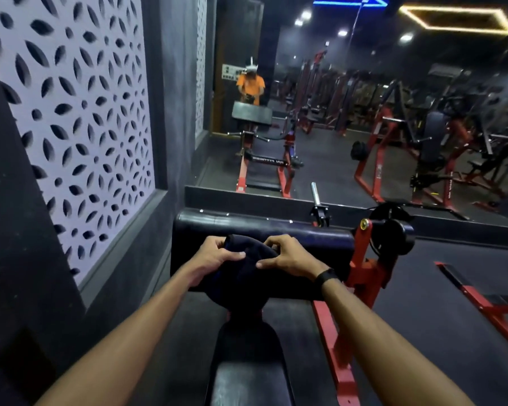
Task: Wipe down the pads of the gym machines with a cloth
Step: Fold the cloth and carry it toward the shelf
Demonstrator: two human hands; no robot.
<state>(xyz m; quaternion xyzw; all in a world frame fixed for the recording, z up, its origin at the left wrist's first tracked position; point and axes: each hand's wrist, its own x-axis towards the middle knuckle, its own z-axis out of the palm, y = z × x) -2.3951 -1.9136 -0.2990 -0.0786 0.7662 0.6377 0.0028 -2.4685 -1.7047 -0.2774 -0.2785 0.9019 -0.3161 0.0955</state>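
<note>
While both hands work above the arm pad (291, 238), the dark cloth (247, 259) hangs bunched between them, just over the pad's sloped face. Left hand (214, 256) pinches the cloth's upper left edge w/ fingers curled; right hand (288, 259) pinches the right side btwn thumb and forefinger. Prob. reason for the two-handed hold: gathering or refolding the cloth into a wad before pressing it onto the pad, since it isn't flat on the vinyl yet. Can't tell if the cloth's lower part touches the pad.

Edges and room, all rel. to the pad: its rounded top edge runs left-right, beyond the hands. Left of the pad, a dark wall w/ a patterned panel (79, 112) sits near, so left strokes likely end tight. Right of the pad, the red frame (361, 273) and pivot hub are just beside its end, a snag risk for the cloth. Below the pad, nearer the person, the seat (247, 382) is clear of the hands. Beyond the pad, a mirror (364, 112) stands near.
</note>
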